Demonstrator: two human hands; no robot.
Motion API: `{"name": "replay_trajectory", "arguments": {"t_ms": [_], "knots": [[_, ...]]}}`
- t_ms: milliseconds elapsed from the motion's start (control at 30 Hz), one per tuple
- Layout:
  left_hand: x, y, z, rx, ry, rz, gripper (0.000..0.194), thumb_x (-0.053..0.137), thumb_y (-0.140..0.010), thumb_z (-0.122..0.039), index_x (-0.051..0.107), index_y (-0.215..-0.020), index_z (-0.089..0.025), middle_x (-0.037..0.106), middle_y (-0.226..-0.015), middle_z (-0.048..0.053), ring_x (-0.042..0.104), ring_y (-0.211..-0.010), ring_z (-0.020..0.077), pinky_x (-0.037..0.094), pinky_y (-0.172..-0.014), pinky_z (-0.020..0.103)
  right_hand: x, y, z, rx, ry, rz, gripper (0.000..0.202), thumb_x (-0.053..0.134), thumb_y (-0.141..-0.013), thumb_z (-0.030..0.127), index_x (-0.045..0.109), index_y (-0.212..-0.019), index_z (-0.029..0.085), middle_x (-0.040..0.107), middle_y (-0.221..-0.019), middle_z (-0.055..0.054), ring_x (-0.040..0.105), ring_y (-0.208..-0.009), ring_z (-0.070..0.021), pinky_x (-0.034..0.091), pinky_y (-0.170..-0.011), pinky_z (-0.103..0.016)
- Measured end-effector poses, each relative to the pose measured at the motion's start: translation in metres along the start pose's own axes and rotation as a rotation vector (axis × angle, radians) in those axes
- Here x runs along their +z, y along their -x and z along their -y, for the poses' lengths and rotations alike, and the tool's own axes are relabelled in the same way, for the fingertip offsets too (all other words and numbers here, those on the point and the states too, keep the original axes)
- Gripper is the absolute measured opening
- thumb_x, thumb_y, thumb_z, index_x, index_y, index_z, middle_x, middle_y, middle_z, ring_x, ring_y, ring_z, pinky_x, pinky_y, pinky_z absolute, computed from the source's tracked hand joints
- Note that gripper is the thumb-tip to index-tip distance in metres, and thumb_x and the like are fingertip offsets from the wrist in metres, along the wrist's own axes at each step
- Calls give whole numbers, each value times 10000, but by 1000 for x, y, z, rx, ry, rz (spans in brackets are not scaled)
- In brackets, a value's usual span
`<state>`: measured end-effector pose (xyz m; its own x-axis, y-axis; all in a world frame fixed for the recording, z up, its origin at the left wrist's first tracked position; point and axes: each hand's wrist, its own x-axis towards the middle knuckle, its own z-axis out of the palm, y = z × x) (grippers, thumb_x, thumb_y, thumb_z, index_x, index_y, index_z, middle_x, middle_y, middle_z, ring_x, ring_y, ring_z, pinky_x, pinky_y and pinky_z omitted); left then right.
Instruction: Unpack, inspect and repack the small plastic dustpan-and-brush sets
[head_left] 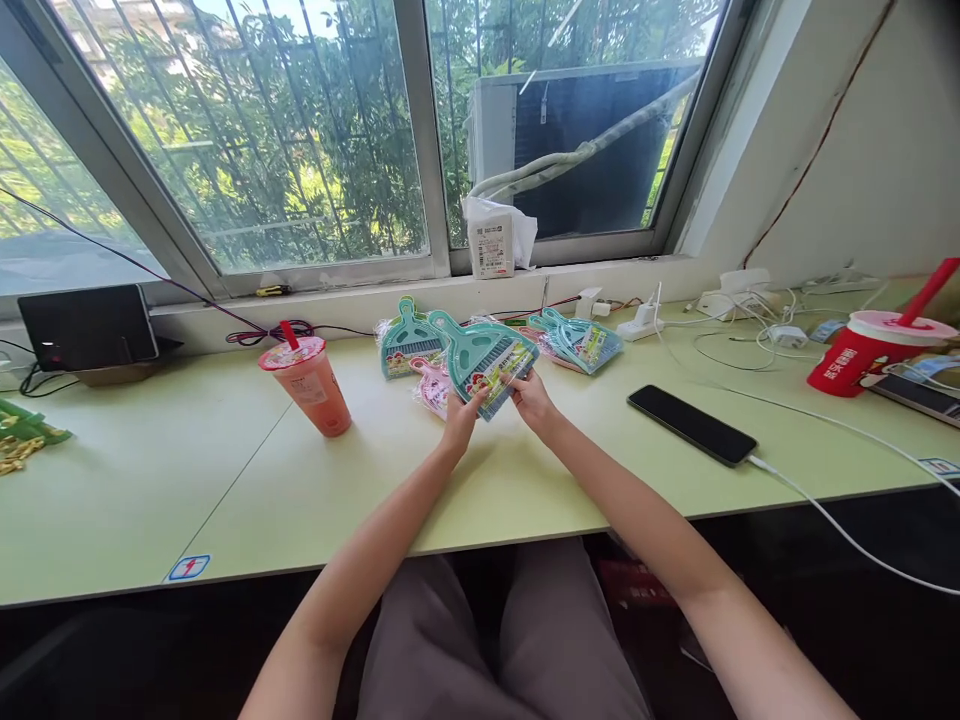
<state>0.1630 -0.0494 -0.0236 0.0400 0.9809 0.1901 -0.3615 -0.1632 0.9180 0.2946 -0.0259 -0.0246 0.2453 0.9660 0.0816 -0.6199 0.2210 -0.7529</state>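
Both my hands grip one packaged mini dustpan and brush set (480, 355), teal with a printed label, tilted above the table. My left hand (463, 415) is closed on its lower left edge, and my right hand (532, 398) pinches its lower right corner. Behind it, to the left, lies another teal dustpan set (409, 345) in clear wrap. A pink dustpan set (433, 388) is partly hidden behind the held one. Further right, several teal and pink sets (585, 342) are piled together.
An orange drink cup (309, 388) stands left; a red cup (862, 352) is far right. A black phone (691, 424) with a white cable (840, 525) lies right of my hands. A tablet (88, 328) leans by the window. Chargers and cables (750, 305) clutter the back right.
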Motion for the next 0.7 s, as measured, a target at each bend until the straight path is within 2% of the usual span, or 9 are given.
{"name": "replay_trajectory", "arguments": {"t_ms": [200,500,700], "knots": [[2,2,-1,-13,-18,12,600,859,-572,-424,607,-1067,-198,708,-966,57,663,-830,215,525,-642,281,2,5,9,-11,23,19,431,786,-560,49,585,-893,236,719,-849,43,695,-914,-178,590,-861,-328],[5,3,1,-19,36,24,559,860,-586,-378,603,-1050,-201,681,-1009,62,654,-903,233,543,-737,335,-1,3,16,4,72,28,517,699,-631,9,569,-1062,264,724,-899,42,705,-929,-179,601,-857,-331],[6,4,0,-20,33,24,558,857,-589,-355,592,-1055,-203,688,-1024,63,645,-950,246,545,-732,321,3,9,21,-2,50,48,505,717,-653,9,575,-1062,268,715,-944,46,694,-973,-173,596,-876,-333]]}}
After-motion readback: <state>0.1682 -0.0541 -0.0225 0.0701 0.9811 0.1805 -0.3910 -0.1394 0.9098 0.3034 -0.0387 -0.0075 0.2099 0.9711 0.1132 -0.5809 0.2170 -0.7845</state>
